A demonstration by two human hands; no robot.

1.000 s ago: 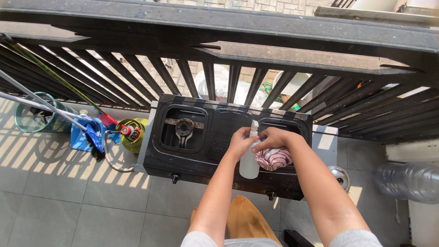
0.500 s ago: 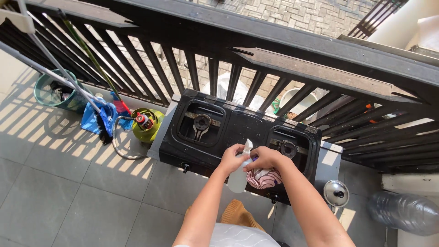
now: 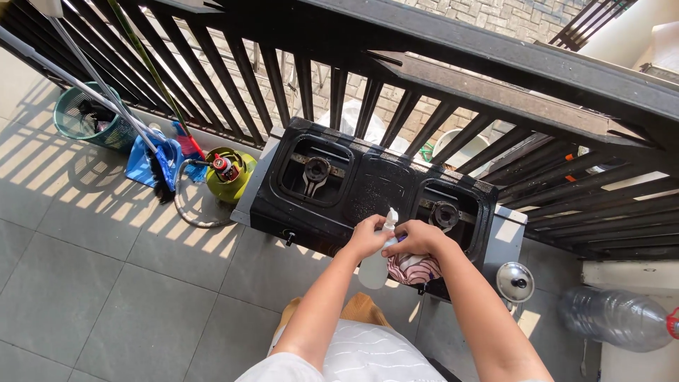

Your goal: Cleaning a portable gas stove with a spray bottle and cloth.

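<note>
1. The floor (image 3: 85, 283) is grey tile, striped with sun and shadow thrown by the dark slatted railing (image 3: 438, 78) that crosses the top of the view.
2. A black two-burner stove (image 3: 353, 184) sits low against the railing, one burner at about 10 o'clock from the hands and one at 2 o'clock.
3. At 9 o'clock from the stove stand a green gas cylinder (image 3: 230, 173) with its hose, a blue dustpan (image 3: 152, 163) and a teal mesh basket (image 3: 85, 117).
4. At 4 o'clock lie a metal pot lid (image 3: 515, 281) and a large clear water jug (image 3: 615, 318).
5. The white spray bottle (image 3: 375, 265) hangs upright over the stove's front edge, nozzle at 12 o'clock.
6. The left hand (image 3: 368, 237) is wrapped around the bottle's neck.
7. The right hand (image 3: 417, 239) grips a pink-and-white patterned cloth (image 3: 417, 269) and seems to touch the bottle's top too, though that contact is unclear.
</note>
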